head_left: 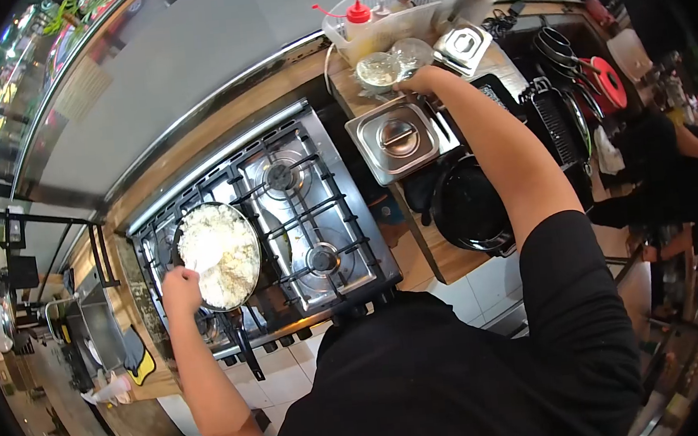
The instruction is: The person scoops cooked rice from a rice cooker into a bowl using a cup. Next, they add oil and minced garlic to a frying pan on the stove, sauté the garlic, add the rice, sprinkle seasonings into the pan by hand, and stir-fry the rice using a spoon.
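A dark frying pan [259, 255] full of white rice [218, 238] sits on the left part of the gas stove, its handle pointing toward me. My left hand [181, 291] is closed at the pan's left edge, around a pale utensil [203, 260] that reaches into the rice and is blurred. Stretched out to the back right, my right hand [420, 83] has its fingers closed at the near rim of a small clear bowl [378, 70]. Pale contents show inside this bowl, and crinkled clear plastic lies at its edge. Another clear bowl [413, 53] stands right behind my fingers.
Lidded steel containers [396, 139] [464, 46] flank my right arm. Behind the bowls stands a plastic basket [419, 19] with a red-capped bottle [358, 14]. A black pan [471, 207] rests on the wooden counter [444, 264]. The stove's right burners [323, 257] have raised grates. Another person [651, 158] stands at far right.
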A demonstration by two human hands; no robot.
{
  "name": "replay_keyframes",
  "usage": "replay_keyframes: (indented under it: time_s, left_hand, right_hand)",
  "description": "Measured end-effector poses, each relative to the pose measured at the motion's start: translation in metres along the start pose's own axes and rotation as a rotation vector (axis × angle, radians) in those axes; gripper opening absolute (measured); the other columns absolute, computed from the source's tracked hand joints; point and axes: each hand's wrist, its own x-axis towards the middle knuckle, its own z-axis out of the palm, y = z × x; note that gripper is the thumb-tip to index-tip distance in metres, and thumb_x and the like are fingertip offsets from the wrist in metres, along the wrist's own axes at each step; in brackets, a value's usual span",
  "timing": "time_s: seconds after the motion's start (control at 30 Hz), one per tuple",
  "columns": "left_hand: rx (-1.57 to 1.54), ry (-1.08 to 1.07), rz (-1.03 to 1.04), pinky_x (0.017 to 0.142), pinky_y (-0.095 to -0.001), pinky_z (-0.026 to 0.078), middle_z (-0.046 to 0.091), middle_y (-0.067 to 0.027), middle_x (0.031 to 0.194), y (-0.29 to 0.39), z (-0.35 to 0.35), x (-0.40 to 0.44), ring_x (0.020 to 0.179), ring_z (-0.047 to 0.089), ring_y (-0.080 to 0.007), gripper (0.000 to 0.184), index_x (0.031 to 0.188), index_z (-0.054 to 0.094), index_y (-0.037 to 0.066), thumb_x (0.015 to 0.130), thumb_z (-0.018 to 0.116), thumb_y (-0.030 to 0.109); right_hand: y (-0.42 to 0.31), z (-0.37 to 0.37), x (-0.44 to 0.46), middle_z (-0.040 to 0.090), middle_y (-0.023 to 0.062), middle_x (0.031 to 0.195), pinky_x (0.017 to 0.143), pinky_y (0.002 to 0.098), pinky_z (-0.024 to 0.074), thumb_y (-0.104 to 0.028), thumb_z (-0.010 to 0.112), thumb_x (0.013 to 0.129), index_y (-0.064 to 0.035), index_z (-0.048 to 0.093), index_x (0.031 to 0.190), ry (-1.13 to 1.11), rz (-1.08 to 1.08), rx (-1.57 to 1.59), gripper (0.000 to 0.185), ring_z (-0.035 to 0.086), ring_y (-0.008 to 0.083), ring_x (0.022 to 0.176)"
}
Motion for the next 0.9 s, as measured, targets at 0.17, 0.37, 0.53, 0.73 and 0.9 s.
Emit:
replay_keyframes:
  time_s: [0.17,0.37,0.53,0.73,0.9]
  left_hand:
    - [0.111,0.0,-0.084,0.087,-0.0516,0.056,0.075,-0.0236,0.099,0.023,0.013,-0.022,0.095,0.072,-0.0439,0.022,0.096,0.073,0.005,0.093,0.071,0.026]
    - [0.013,0.246,-0.07,0.08,-0.0471,0.055,0.075,-0.0209,0.094,0.03,-0.017,-0.046,0.088,0.073,-0.0384,0.025,0.101,0.072,0.004,0.098,0.069,0.029]
    - [-0.418,0.13,0.01,0.071,-0.0377,0.051,0.071,-0.0103,0.079,0.08,0.009,-0.061,0.072,0.065,-0.0198,0.035,0.101,0.072,0.0,0.098,0.072,0.035]
    - [-0.922,-0.32,0.197,0.062,-0.0327,0.044,0.057,-0.0004,0.071,0.234,0.105,-0.047,0.065,0.05,-0.0122,0.039,0.087,0.06,0.003,0.095,0.077,0.037]
    - [-1.454,-0.569,0.15,0.071,-0.0302,0.05,0.056,0.0026,0.084,0.358,0.138,-0.023,0.077,0.055,-0.0097,0.025,0.091,0.056,0.011,0.099,0.073,0.026]
  right_hand:
    - [-0.012,-0.007,-0.013,0.072,0.0214,0.123,0.092,0.0494,0.0552,-0.08,0.055,0.092,-0.0112,0.082,0.104,-0.123,-0.029,-0.184,0.075,0.07,0.0366,0.104]
    - [-0.015,-0.01,-0.012,0.075,0.0203,0.118,0.089,0.0443,0.0579,-0.085,0.06,0.086,-0.0071,0.082,0.107,-0.02,-0.11,-0.359,0.084,0.073,0.0348,0.104]
    - [-0.023,-0.026,-0.042,0.079,0.0169,0.108,0.091,0.0446,0.0586,-0.058,0.066,0.091,-0.0071,0.082,0.106,0.076,-0.145,-0.609,0.055,0.075,0.0314,0.1]
    - [-0.004,-0.037,-0.099,0.072,0.0243,0.07,0.059,0.0416,0.0616,-0.037,0.062,0.093,0.0122,0.073,0.087,0.21,-0.077,-0.167,0.051,0.073,0.0308,0.057]
    - [0.014,-0.004,-0.152,0.078,0.0228,0.094,0.074,0.0431,0.0624,-0.043,0.075,0.084,0.0068,0.078,0.1,0.0,-0.137,-0.31,0.053,0.077,0.0341,0.079]
